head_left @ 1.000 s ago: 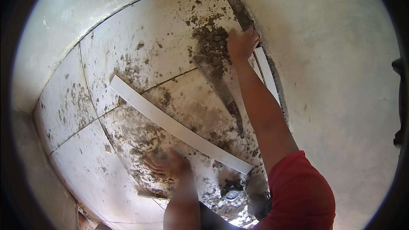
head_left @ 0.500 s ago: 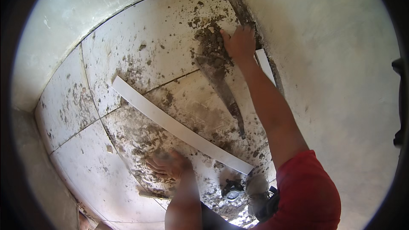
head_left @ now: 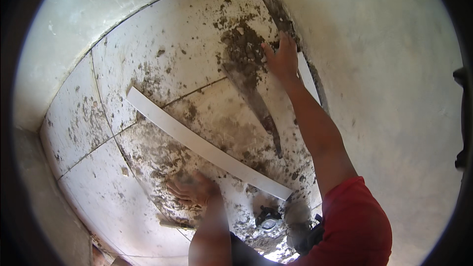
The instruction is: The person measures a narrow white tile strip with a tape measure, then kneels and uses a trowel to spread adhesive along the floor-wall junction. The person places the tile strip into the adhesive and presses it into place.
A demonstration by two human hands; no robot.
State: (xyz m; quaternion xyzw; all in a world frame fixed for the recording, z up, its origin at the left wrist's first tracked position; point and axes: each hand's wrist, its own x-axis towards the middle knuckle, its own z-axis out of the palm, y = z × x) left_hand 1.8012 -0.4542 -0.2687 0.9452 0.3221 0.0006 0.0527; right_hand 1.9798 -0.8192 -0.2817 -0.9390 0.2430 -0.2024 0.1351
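Note:
My right hand [head_left: 283, 63] reaches to the far right, at the dirt-filled gap [head_left: 276, 7] along the wall. Its thumb and fingers are apart and I see nothing held, though some fingertips are partly hidden. Beside it lies a heap of crumbly mortar [head_left: 241, 44], partly on the wide end of a long, tapering, mortar-caked tool like a trowel [head_left: 251, 96], whose narrow end points toward me. My left hand [head_left: 194, 189] rests flat on the dirty floor tiles, fingers spread. A white tile strip [head_left: 207, 150] lies slantwise between my hands and the tool.
Another white strip [head_left: 309, 80] sits in the gap along the right wall [head_left: 384, 93]. Near my knees are a dark object with a round, glassy face [head_left: 268, 222] and a thin stick-like piece [head_left: 176, 225]. Crumbs are scattered over the large white tiles [head_left: 113, 182].
My right hand has shifted slightly toward me and turned, with its thumb and fingers more visibly apart. My left hand stays on the floor. The view has shifted slightly.

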